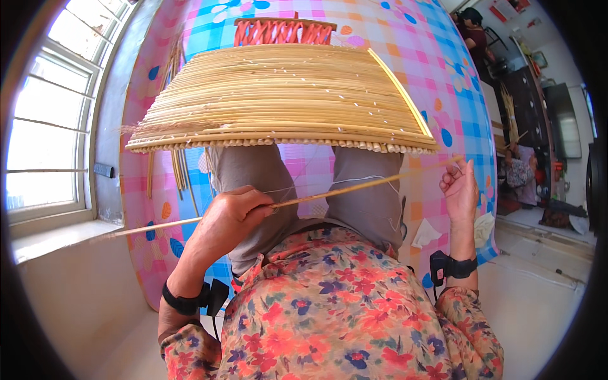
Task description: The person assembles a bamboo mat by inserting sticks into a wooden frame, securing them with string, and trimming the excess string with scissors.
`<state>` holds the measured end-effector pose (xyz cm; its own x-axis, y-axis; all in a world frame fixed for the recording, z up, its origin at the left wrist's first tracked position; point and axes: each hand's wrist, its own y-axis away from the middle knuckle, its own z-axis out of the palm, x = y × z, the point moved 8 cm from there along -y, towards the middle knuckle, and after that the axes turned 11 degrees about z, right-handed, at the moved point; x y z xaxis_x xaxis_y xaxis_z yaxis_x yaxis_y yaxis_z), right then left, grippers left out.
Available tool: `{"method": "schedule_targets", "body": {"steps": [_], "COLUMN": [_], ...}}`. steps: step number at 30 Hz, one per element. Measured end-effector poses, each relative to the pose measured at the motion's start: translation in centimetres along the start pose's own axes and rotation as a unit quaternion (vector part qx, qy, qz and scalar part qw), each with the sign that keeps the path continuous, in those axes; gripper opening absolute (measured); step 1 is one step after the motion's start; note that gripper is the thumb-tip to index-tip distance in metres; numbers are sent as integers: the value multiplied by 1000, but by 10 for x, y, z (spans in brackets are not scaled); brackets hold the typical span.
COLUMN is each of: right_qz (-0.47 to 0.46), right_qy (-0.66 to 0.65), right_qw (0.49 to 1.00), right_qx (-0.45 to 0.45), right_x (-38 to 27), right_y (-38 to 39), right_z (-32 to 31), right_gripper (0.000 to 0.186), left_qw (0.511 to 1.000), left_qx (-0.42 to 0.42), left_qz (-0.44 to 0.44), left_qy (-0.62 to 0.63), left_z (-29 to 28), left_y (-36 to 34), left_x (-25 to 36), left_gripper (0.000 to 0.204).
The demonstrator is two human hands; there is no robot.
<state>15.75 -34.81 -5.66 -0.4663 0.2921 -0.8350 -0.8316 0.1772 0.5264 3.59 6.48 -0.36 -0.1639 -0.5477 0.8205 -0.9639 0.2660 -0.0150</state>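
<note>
A long thin reed stalk (364,184) slants across my lap, its left end reaching past my forearm toward the window sill. My left hand (235,212) is closed around it near the middle. At its right end, my right hand (461,183) has curled fingers with the tips pinched at the stalk, slightly blurred. Beyond it, a mat of reed stalks laid side by side (278,101) rests over my knees, stitched with white thread. The mat's near edge shows a row of cut ends or knots. A loose white thread (373,177) trails over my legs.
Loose stalks (180,171) lie left of the mat. A wooden frame with red strips (285,33) stands beyond it on the checked, flowered cloth (437,82). White scraps (426,234) lie at the right. A barred window (50,126) is at left; another person (472,31) is far right.
</note>
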Motion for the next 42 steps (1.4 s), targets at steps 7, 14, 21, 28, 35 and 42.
{"method": "schedule_targets", "body": {"steps": [7,14,21,28,35,42], "right_qz": [-239,-442,-416,-63,-54,-10], "right_qy": [466,629,614,315,157,160], "right_qw": [843,610,649,907,950,957], "right_qx": [-121,-192,-169,-272,-264,-242], "right_x": [27,55,56,51,58,60], "right_y": [86,125,123,100,87,84], "right_z": [57,110,102,92,95,103], "right_gripper": [10,12,14,15,12,13], "left_qw": [1000,995,991,988,981,971], "left_qx": [-13,-62,-103,-122,-154,-169], "left_qz": [-9,14,26,40,6,-5], "left_qy": [3,80,81,85,118,167], "left_z": [14,46,61,69,81,100], "left_y": [-10,-27,-39,-46,-50,-71], "left_x": [8,20,22,25,23,39], "left_gripper": [15,18,17,19,22,22]}}
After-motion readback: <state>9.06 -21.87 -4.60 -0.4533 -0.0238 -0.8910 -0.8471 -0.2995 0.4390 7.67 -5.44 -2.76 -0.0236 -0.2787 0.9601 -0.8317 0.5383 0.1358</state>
